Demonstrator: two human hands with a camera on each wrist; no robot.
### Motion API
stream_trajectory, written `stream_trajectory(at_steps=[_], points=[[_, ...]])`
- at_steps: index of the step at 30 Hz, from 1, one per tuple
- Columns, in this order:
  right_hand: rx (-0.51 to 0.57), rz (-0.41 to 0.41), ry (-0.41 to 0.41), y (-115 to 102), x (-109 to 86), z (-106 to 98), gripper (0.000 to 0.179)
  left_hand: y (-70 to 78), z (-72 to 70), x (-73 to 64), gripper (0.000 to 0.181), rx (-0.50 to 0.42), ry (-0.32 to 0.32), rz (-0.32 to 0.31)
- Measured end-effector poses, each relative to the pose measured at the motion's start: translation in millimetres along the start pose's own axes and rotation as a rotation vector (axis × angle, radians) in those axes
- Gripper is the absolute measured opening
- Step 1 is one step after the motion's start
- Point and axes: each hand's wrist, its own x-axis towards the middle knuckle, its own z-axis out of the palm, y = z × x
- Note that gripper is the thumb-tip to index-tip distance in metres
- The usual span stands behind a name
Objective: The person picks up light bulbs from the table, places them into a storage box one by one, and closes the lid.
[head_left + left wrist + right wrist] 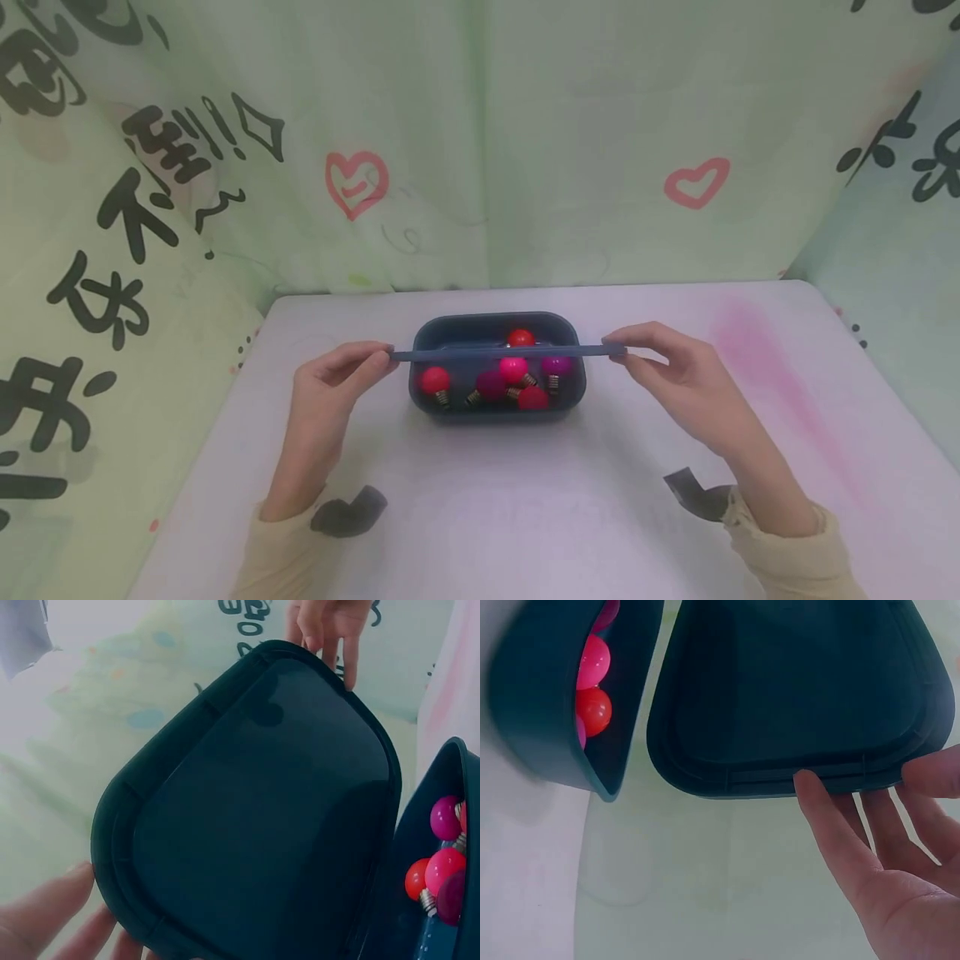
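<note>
Both hands hold a dark blue-green lid (501, 353) by its two short ends, above an open box of the same colour. From the head view the lid shows nearly edge-on; the left wrist view shows its flat, rimmed face (262, 802). My left hand (322, 417) pinches the left end between thumb and fingers. At the other end, my right hand (686, 387) grips the edge, with fingertips along the rim in the right wrist view. The box (497, 414) contains several small light bulbs, among them a red bulb (435, 381) and a purple bulb (557, 367).
The box stands on a white table (495, 508) with a pink stain (765, 375) at the right. Green-white curtains (562, 125) with hearts and black lettering surround the back and sides. Dark straps (350, 511) stick out near the cream cuffs.
</note>
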Motion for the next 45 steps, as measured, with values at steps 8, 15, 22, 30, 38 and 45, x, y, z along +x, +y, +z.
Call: stream_trajectory(at_steps=[8, 15, 22, 30, 38, 45], points=[[-0.025, 0.022, 0.013, 8, 1.9, 2, 0.023, -5.6, 4.1, 4.1, 0.033, -0.017, 0.035, -0.028], [-0.025, 0.054, 0.036, 13, 5.3, 6, 0.022, -10.6, 4.9, 5.9, 0.033, -0.021, 0.051, -0.062], [0.005, 0.04, 0.024, 20, 6.5, 9, 0.021, -18.1, 3.7, 6.5, 0.032, -0.05, 0.027, -0.026], [0.028, -0.025, 0.035, 28, 8.4, 13, 0.023, -28.9, 1.1, 7.5, 0.039, -0.181, -0.056, 0.021], [0.039, -0.012, 0.067, 36, 9.7, 17, 0.025, -36.3, 0.0, 9.7, 0.051, -0.225, -0.083, -0.023], [0.04, 0.081, 0.059, 40, 12.1, 24, 0.044, -46.0, 0.7, 12.1, 0.063, -0.236, -0.069, -0.105]])
